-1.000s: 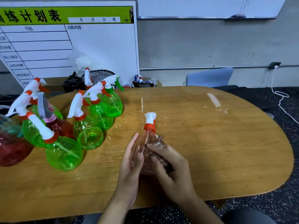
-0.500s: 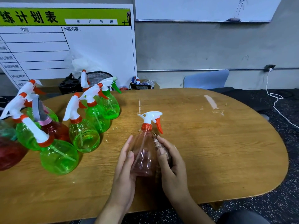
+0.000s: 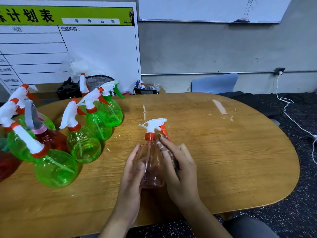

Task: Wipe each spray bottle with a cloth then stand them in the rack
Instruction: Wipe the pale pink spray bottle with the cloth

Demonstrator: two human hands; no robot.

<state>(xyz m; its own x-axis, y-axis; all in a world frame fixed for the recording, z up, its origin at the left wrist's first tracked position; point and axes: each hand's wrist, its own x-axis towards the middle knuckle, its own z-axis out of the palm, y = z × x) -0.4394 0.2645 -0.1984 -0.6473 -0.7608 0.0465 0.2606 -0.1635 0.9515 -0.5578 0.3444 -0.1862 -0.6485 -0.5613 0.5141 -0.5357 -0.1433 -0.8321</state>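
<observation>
My left hand (image 3: 133,170) cups the clear pinkish plastic spray bottle (image 3: 151,162) upright at the near middle of the oval wooden table (image 3: 231,152), steadying it while my right hand (image 3: 180,167) presses a crumpled cloth (image 3: 164,145) against its side — mid-wipe, I judge. At left wait five green bottles (image 3: 82,143) I can count — plus two red ones.

A training or meeting room: a ruled schedule board (image 3: 68,48) with printed Chinese headings leans far left, a whiteboard (image 3: 205,9) hangs on the grey wall, and an oval wooden counter (image 3: 223,152) stands before them.
</observation>
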